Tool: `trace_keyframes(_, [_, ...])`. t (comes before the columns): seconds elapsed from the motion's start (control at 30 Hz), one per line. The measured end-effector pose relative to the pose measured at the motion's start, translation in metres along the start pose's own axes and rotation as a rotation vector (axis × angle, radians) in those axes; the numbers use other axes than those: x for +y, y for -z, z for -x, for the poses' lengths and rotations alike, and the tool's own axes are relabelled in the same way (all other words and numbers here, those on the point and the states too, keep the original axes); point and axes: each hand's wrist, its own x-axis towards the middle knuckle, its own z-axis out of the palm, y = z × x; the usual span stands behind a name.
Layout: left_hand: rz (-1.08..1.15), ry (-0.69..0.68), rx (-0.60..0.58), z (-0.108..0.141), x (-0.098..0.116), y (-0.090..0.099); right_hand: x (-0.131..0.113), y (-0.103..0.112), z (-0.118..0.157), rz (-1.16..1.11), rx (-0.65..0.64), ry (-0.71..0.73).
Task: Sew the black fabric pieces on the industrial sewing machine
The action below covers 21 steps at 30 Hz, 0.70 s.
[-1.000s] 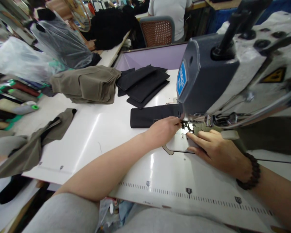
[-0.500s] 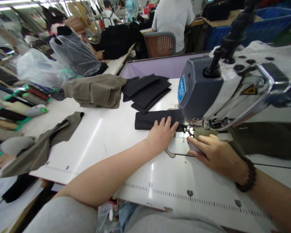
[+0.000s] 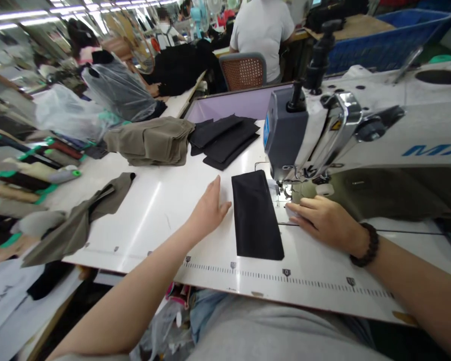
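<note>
A black fabric piece (image 3: pixel 256 215) lies flat on the white sewing table, its long side running toward the table's front edge. Left of it, my left hand (image 3: pixel 209 206) is raised beside the fabric with thumb apart, holding nothing. My right hand (image 3: pixel 325 220) rests near the needle area of the sewing machine (image 3: pixel 287 125), its fingertips by the metal plate; whether they pinch anything is hidden. Olive fabric (image 3: pixel 376 193) lies under the machine arm, behind my right hand. Several black pieces (image 3: pixel 225 140) are stacked behind the flat one.
Brown-grey folded fabric (image 3: pixel 150 141) is piled at the back left, and a loose grey-brown piece (image 3: pixel 78 225) hangs over the left edge. Thread spools (image 3: pixel 40 173) stand farther left. A seated person (image 3: pixel 261 35) and a blue crate (image 3: pixel 383 45) are behind.
The black piece has left the needle area and turned lengthwise toward the front edge. My left hand has let go of it and moved left. My view has shifted, showing more of the machine.
</note>
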Motion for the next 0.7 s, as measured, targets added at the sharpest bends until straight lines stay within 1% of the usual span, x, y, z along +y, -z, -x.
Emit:
trace_keyframes(0.03, [-0.188, -0.103, 0.016, 0.006, -0.002, -0.005, -0.001, 0.0, 0.001, -0.013, 0.005, 0.017])
trace_keyframes(0.07, [-0.342, -0.234, -0.016, 0.011, -0.001, -0.009, -0.002, 0.001, 0.002, -0.032, 0.009, 0.04])
trace_keyframes(0.13, [-0.526, -0.502, -0.171, 0.022, 0.007, -0.018, -0.006, 0.001, 0.004, -0.07, 0.012, 0.115])
trace_keyframes(0.17, [-0.574, -0.599, -0.253, 0.026, 0.013, -0.024, -0.008, 0.002, 0.005, -0.083, 0.012, 0.164])
trace_keyframes(0.2, [-0.607, -0.653, -0.301, 0.028, 0.018, -0.03, -0.011, 0.002, 0.005, -0.089, 0.012, 0.212])
trace_keyframes(0.27, [-0.646, -0.671, -0.315, 0.027, 0.026, -0.043, -0.014, 0.001, 0.005, -0.074, 0.009, 0.277])
trace_keyframes(0.3, [-0.652, -0.662, -0.304, 0.023, 0.029, -0.047, -0.015, 0.001, 0.004, -0.056, 0.012, 0.283])
trace_keyframes(0.37, [-0.649, -0.655, -0.303, 0.01, 0.03, -0.053, -0.014, 0.0, 0.002, -0.015, 0.031, 0.25])
trace_keyframes(0.43, [-0.638, -0.654, -0.321, -0.006, 0.03, -0.054, -0.011, -0.001, 0.0, 0.012, 0.041, 0.184])
trace_keyframes(0.53, [-0.613, -0.649, -0.349, -0.025, 0.026, -0.05, -0.008, -0.002, -0.003, 0.029, 0.009, 0.086])
trace_keyframes(0.7, [-0.567, -0.672, -0.384, -0.038, 0.02, -0.045, -0.008, -0.006, -0.006, 0.048, -0.052, 0.011])
